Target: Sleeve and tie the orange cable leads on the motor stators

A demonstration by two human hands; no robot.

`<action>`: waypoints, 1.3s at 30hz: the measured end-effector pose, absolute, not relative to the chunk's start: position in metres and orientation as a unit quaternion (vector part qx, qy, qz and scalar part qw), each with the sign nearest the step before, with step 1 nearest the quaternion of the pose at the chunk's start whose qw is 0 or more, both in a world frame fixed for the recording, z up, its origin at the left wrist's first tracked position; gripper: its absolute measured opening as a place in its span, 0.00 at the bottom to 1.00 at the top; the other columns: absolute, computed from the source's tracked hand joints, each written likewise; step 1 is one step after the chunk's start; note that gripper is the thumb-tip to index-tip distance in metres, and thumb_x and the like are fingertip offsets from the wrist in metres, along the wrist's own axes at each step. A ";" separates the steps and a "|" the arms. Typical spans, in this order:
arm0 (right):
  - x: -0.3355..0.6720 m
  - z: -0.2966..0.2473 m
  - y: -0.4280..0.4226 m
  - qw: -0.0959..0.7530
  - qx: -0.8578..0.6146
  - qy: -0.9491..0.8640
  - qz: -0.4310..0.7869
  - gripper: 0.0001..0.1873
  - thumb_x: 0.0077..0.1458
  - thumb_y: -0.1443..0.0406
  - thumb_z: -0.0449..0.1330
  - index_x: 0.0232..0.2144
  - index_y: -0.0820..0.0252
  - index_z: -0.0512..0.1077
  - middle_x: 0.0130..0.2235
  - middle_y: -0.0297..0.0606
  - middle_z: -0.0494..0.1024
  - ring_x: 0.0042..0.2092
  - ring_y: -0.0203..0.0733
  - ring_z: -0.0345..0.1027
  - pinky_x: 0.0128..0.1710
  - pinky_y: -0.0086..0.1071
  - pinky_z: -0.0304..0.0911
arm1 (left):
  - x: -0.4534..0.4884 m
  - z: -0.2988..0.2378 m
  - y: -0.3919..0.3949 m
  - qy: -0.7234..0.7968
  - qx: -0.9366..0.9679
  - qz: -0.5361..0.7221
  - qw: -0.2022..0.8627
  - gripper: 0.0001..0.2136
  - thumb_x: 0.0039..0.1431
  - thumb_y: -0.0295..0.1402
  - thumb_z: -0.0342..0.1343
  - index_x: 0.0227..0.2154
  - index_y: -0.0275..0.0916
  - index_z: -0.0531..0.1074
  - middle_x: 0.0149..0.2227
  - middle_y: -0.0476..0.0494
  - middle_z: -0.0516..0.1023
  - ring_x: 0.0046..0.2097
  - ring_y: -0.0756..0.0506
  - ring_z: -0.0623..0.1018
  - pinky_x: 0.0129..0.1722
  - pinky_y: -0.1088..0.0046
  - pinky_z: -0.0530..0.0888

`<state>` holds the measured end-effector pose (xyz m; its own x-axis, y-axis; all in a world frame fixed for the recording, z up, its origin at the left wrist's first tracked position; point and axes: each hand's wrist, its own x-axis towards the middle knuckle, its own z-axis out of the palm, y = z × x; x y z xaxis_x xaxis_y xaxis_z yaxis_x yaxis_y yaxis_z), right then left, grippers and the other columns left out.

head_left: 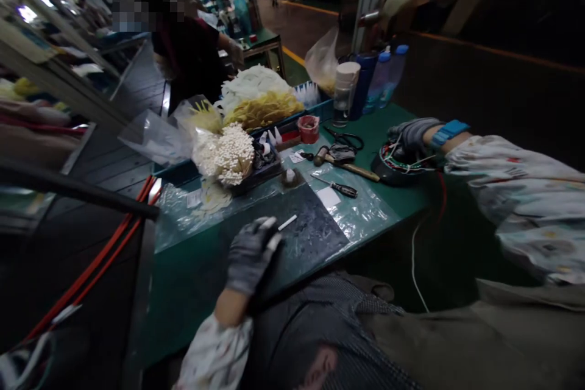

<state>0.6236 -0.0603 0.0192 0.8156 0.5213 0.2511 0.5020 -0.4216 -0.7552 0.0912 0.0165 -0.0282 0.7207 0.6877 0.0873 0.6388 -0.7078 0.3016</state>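
Observation:
My left hand (250, 255), in a grey glove with pale fingertips, rests on the dark mat (315, 234) with its fingers apart and nothing visible between them. Just beyond those fingertips lies a short white tube (287, 223). Off to the right, my right hand (409, 136), also gloved, grips a round motor stator (397, 172) with coloured wires around its top. The fingers reach into the ring, so their tips are hidden. From the stator, a red wire and a white wire hang below the table edge.
A screwdriver (343, 189), hammer (351, 167) and black scissors (350, 139) lie on the green table (183, 292). Behind are a bundle of white-tipped sticks (235, 155), yellow strips (262, 109), a red tape roll (309, 128) and bottles (384, 76). A co-worker (192, 55) stands across.

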 end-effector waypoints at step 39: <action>0.300 0.066 -0.066 0.060 -0.596 -0.800 0.035 0.13 0.68 0.66 0.51 0.36 0.55 0.76 0.33 0.43 0.74 0.40 0.47 0.62 0.40 0.40 0.52 | 0.112 -0.024 -0.071 0.321 0.721 0.327 0.520 0.52 0.52 0.34 0.71 0.70 0.52 0.39 0.71 0.34 0.57 0.70 0.34 0.68 0.70 0.50 0.69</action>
